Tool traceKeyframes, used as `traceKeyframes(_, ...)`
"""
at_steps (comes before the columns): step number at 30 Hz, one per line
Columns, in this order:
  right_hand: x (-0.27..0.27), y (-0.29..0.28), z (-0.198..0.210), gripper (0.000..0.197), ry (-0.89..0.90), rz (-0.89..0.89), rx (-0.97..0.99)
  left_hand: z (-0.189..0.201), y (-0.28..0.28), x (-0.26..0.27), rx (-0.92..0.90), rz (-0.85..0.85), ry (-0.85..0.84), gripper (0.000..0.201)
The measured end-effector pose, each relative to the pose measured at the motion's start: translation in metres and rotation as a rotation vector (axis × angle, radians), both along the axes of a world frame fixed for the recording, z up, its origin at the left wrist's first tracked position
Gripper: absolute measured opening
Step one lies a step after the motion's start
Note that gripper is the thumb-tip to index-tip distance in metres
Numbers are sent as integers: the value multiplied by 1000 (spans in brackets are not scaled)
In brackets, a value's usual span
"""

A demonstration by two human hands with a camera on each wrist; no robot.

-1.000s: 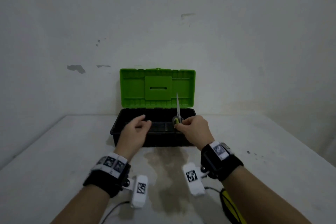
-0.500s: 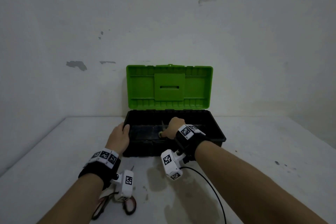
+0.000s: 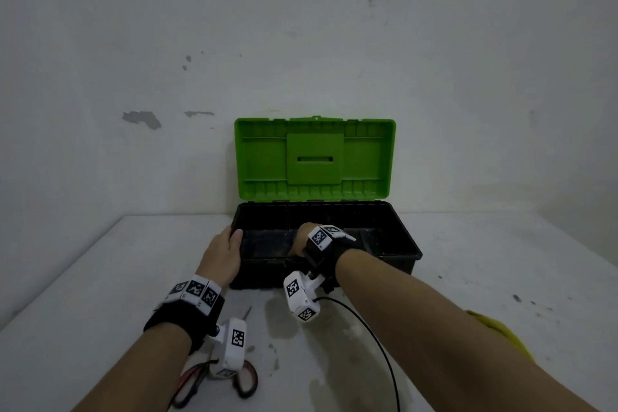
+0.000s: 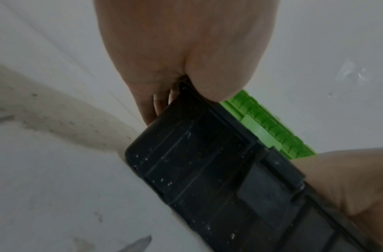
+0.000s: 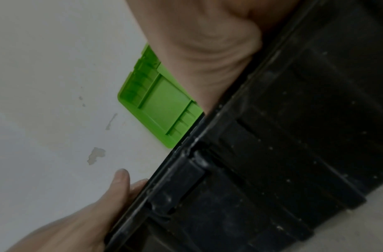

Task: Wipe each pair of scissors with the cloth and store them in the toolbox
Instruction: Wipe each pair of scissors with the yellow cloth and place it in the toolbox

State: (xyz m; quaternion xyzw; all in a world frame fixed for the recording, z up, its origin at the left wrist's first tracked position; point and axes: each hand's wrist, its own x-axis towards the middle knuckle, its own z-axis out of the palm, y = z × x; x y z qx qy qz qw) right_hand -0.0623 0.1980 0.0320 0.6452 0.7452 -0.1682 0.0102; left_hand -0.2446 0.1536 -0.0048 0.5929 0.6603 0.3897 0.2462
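So the black plastic toolbox [image 3: 394, 246] sits on the white table [image 3: 501, 278] against the wall, with its bright green lid [image 3: 314, 157] flipped up and open. The left hand [image 3: 222, 256] grips the box's near-left corner; the left wrist view shows the thumb over the rim and the fingers curled down the outer side. The right hand [image 3: 302, 237] reaches over the front wall and down inside the box. Its fingers are hidden in there, so I honestly can't tell if it's holding anything or not. A pair of red-handled scissors [image 3: 217, 378] lies on the table close to the person, partly under the left wrist camera, well apart from the box. A bit of yellow cloth [image 3: 501, 331] peeks out from behind the right forearm. There are also some damp-looking stains on the tabletop in front of the box.
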Motion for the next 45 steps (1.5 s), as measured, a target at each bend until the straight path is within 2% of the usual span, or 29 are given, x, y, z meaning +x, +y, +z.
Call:
traceKeyframes(3,5,-7,6,40,29,-5,3,4,-9,-1,-48,-1,-5,45)
traceKeyframes(8,30,-35,33,29,239,-194,143,13,-41,-8,-129,57,8,61)
traceKeyframes(12,74,-85,41,24,315,-183,325,15,-77,-10,-135,86,47,57)
traceKeyframes(15,112,-132,39,19,362,-190,377,11,-105,-5,-164,77,115,51)
traceKeyframes(19,159,-178,23,17,339,-246,375,7,-137,3,-263,64,215,45)
traceKeyframes(23,196,-200,8,18,283,-325,364,8,-156,6,-368,73,354,46)
traceKeyframes(26,222,-207,-5,29,221,-383,380,9,-169,11,-451,56,531,42)
traceKeyframes(29,242,-210,-16,44,124,-435,335,8,-175,12,-491,60,669,47)
traceKeyframes(33,258,-208,-26,40,59,-494,267,2,-174,9,-477,81,769,51)
traceKeyframes(36,266,-205,-28,41,91,-529,202,-2,-171,6,-484,79,813,36)
traceKeyframes(38,271,-201,-30,45,124,-541,187,-5,-169,2,-488,75,817,25)
traceKeyframes(40,275,-198,-33,44,132,-541,195,-4,-168,1,-484,71,779,24)
traceKeyframes(43,278,-197,-33,49,82,-528,190,5,-171,3,-468,91,626,27)
traceKeyframes(45,280,-199,-30,45,103,-515,197,12,-172,4,-440,104,459,23)
